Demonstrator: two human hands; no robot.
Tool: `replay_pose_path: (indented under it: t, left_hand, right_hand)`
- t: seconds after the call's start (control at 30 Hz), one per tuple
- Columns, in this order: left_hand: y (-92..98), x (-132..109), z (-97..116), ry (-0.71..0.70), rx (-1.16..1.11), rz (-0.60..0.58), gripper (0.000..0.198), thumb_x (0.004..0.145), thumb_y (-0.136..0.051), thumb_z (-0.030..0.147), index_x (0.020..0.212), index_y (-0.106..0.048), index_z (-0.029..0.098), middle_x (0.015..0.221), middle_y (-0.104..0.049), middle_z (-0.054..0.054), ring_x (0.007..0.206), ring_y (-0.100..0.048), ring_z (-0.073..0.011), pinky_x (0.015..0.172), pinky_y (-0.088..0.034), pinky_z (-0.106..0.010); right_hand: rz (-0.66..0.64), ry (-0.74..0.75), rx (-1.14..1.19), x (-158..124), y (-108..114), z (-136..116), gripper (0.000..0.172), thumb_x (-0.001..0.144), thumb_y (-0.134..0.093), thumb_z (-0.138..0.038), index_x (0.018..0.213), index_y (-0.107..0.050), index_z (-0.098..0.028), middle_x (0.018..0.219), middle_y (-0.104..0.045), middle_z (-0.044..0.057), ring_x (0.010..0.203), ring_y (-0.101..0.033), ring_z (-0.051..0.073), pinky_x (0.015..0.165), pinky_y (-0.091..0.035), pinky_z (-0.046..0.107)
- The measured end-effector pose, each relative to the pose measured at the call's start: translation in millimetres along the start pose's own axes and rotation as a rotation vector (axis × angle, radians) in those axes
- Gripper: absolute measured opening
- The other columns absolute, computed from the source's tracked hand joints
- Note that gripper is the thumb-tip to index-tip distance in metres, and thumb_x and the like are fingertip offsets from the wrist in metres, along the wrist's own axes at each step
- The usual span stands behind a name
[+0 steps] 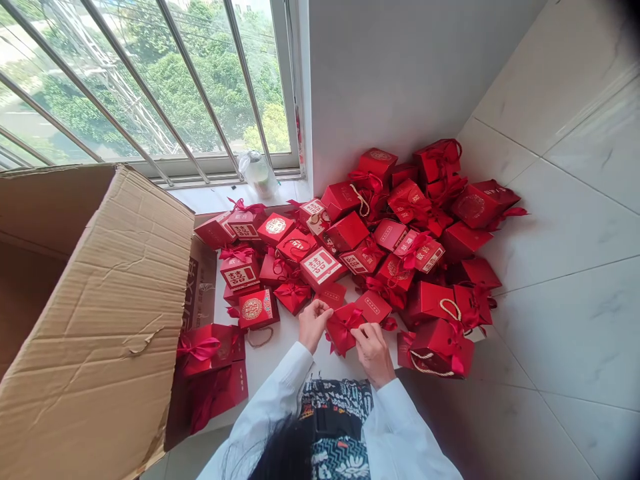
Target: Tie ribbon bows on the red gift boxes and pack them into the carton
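Observation:
A small red gift box (344, 333) with a red ribbon bow (349, 321) lies in front of me at the near edge of the white table. My left hand (315, 323) is at its left side, thumb and forefinger pinched together near the ribbon; what they pinch is too small to make out. My right hand (372, 347) is on the box's right side, its fingers closed on the ribbon bow. Just behind it lies another red box (373, 306) with small gold print.
Several red gift boxes with ribbons and rope handles are heaped against the wall, among them a box with a white label (321, 267). On the left stands an open cardboard box (115, 287). A wrapped jar (260, 175) stands on the sill by the barred window.

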State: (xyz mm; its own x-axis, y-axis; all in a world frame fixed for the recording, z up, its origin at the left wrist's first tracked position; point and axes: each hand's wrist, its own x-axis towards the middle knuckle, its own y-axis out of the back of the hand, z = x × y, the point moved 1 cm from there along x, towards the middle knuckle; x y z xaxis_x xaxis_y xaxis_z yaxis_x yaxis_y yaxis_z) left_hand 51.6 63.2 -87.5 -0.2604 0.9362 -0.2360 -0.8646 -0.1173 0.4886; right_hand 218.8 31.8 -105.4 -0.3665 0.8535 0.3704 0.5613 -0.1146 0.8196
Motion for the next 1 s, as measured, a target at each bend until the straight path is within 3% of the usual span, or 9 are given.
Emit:
replay_pose_path:
  t: [0.1, 0.17, 0.23, 0.3, 0.47, 0.67, 0.87, 1.0]
  left_hand:
    - [4.7, -4.9, 8.8, -0.107, 0.061, 0.000, 0.016, 0.073, -0.059, 0.021, 0.089, -0.060, 0.018, 0.078, -0.059, 0.001, 0.067, -0.053, -0.0126, 0.068, -0.044, -0.026]
    - [5.5, -8.4, 14.7, -0.266, 0.151, -0.032, 0.022, 0.075, -0.064, 0.024, 0.097, -0.062, 0.020, 0.093, -0.059, -0.002, 0.082, -0.053, -0.0158, 0.078, -0.043, -0.029]
    - [2.3, -10.7, 17.3, -0.413, 0.252, -0.076, 0.012, 0.079, -0.063, 0.026, 0.090, -0.066, 0.021, 0.093, -0.059, -0.004, 0.089, -0.049, -0.0187, 0.082, -0.042, -0.031]
    - [-3.2, -11.4, 16.4, -0.474, 0.315, -0.103, 0.007, 0.081, -0.064, 0.026, 0.081, -0.068, 0.021, 0.085, -0.059, -0.004, 0.088, -0.046, -0.0205, 0.080, -0.042, -0.033]
    - [-11.8, -11.7, 12.7, -0.475, 0.354, -0.103, 0.008, 0.079, -0.066, 0.028, 0.082, -0.069, 0.021, 0.086, -0.060, -0.006, 0.089, -0.042, -0.0233, 0.080, -0.039, -0.038]
    - [-10.4, -14.6, 10.7, -0.492, 0.355, -0.129, 0.010, 0.076, -0.070, 0.031, 0.082, -0.069, 0.022, 0.091, -0.060, -0.005, 0.095, -0.041, -0.0249, 0.085, -0.038, -0.042]
    - [-12.2, -13.0, 4.8, -0.467, 0.320, -0.117, 0.009, 0.078, -0.067, 0.028, 0.083, -0.068, 0.021, 0.088, -0.059, -0.006, 0.095, -0.042, -0.0253, 0.084, -0.041, -0.042]
    - [-9.3, -12.3, 3.6, -0.477, 0.285, -0.112, 0.018, 0.074, -0.071, 0.027, 0.090, -0.067, 0.022, 0.093, -0.056, -0.006, 0.099, -0.040, -0.0265, 0.088, -0.042, -0.042]
  right_hand:
    - [-0.012, -0.022, 0.048, 0.8, 2.4, -1.3, 0.025, 0.089, -0.041, -0.010, 0.089, -0.064, -0.019, 0.081, -0.056, 0.006, 0.084, -0.049, 0.020, 0.074, -0.045, 0.030]
    - [-0.024, -0.042, 0.100, 1.0, 6.2, -1.8, 0.022, 0.090, -0.043, -0.015, 0.092, -0.065, -0.019, 0.083, -0.058, 0.006, 0.084, -0.050, 0.020, 0.076, -0.046, 0.031]
    - [-0.025, -0.078, 0.157, 1.5, 11.1, -0.3, 0.018, 0.090, -0.047, -0.022, 0.093, -0.064, -0.020, 0.084, -0.060, 0.005, 0.085, -0.053, 0.019, 0.078, -0.047, 0.030]
    - [0.003, -0.156, 0.204, 3.5, 15.9, 4.4, 0.019, 0.092, -0.045, -0.027, 0.093, -0.063, -0.020, 0.087, -0.062, 0.005, 0.084, -0.056, 0.017, 0.077, -0.048, 0.028]
    - [0.069, -0.374, 0.263, 22.0, 18.6, 21.9, 0.026, 0.090, -0.048, -0.037, 0.102, -0.059, -0.017, 0.093, -0.064, 0.007, 0.079, -0.060, 0.017, 0.070, -0.049, 0.028]
    - [-0.004, -0.380, 0.362, 44.6, 14.6, 26.1, 0.020, 0.082, -0.056, -0.038, 0.075, -0.063, -0.021, 0.080, -0.066, 0.003, 0.081, -0.060, 0.020, 0.078, -0.045, 0.032]
    - [-0.037, -0.436, 0.479, 44.3, 13.8, 29.2, 0.025, 0.081, -0.054, -0.042, 0.077, -0.063, -0.020, 0.076, -0.068, 0.002, 0.066, -0.060, 0.016, 0.067, -0.046, 0.027]
    - [-0.034, -0.475, 0.516, 43.2, 12.8, 27.1, 0.025, 0.081, -0.053, -0.042, 0.077, -0.061, -0.019, 0.075, -0.068, 0.002, 0.065, -0.060, 0.015, 0.066, -0.046, 0.026]
